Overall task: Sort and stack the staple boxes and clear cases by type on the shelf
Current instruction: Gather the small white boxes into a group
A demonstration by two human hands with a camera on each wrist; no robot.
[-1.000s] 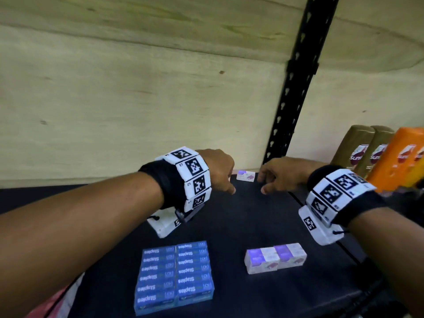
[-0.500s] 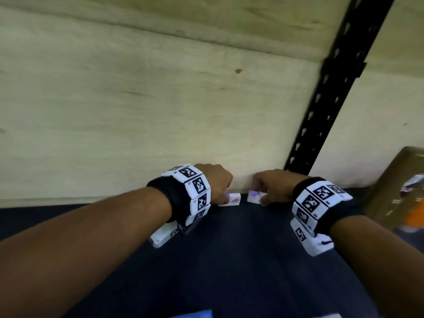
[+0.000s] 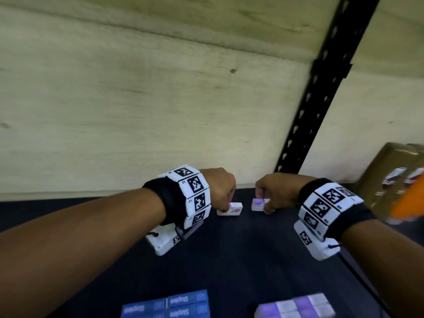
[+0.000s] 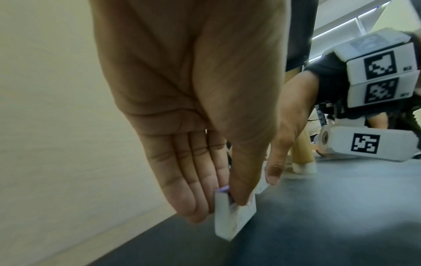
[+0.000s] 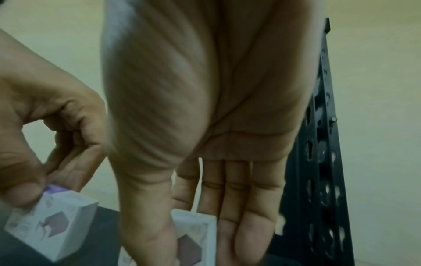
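At the back of the dark shelf, each hand holds one small white-and-purple box. My left hand pinches the left box between thumb and fingers; the left wrist view shows that box tilted in the pinch. My right hand pinches the right box, seen also in the right wrist view. Whether the boxes touch the shelf I cannot tell. A block of blue staple boxes lies at the near edge, with a group of white-and-purple boxes to its right.
A pale wooden back wall stands right behind the hands. A black perforated upright rises at the back right. Brown bottles and an orange one stand at the far right of the shelf.
A second ago the hands hovered beside one box at the back wall. Each hand has since closed on a box and drawn it slightly toward me, away from the wall.
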